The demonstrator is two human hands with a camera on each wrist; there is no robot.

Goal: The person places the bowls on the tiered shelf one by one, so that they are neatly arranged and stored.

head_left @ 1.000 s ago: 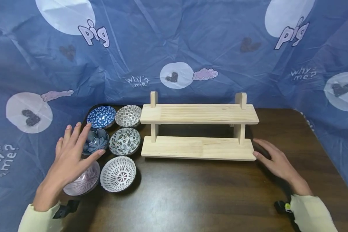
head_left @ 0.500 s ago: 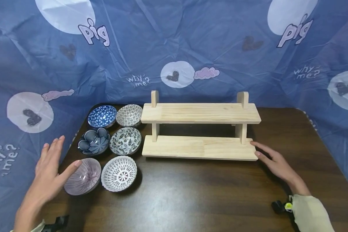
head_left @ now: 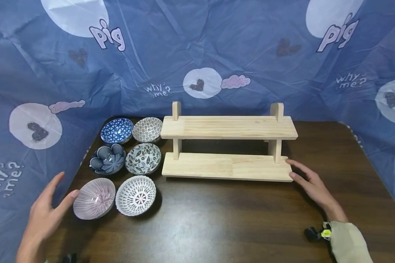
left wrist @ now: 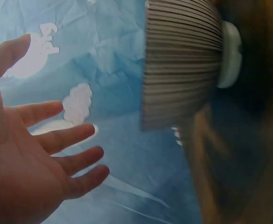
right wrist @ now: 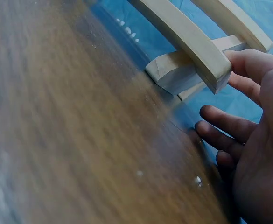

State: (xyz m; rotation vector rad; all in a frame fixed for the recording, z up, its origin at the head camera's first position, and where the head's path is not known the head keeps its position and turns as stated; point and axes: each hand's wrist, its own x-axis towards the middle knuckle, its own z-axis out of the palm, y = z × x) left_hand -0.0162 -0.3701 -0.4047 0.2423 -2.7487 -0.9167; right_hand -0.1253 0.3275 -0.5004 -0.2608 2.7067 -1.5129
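My left hand [head_left: 45, 215] is just left of the purple-streaked bowl [head_left: 94, 199], thumb and fingers spread apart. In the left wrist view the ribbed outside of that bowl [left wrist: 183, 65] stands beyond the fingertips, with a gap between. My right hand [head_left: 316, 188] holds the right end of the lower board of a two-tier wooden shelf [head_left: 197, 166], thumb at the front corner and index finger at the back one. The right wrist view shows its other fingers [right wrist: 227, 123] loosely bent below the board. Right of the purple bowl sits a white patterned bowl [head_left: 136, 196].
Behind these stand a dark blue petal-shaped bowl [head_left: 112, 163], a green-grey floral bowl [head_left: 143, 159], a blue triangle-patterned bowl [head_left: 117, 130] and a grey checked bowl [head_left: 147, 130]. Blue printed cloth [head_left: 145, 62] hangs around the brown table [head_left: 217, 219].
My left hand has drawn back from over the left bowls, toward me and leftward, to beside the purple-streaked bowl. The right hand stays at the shelf's end.
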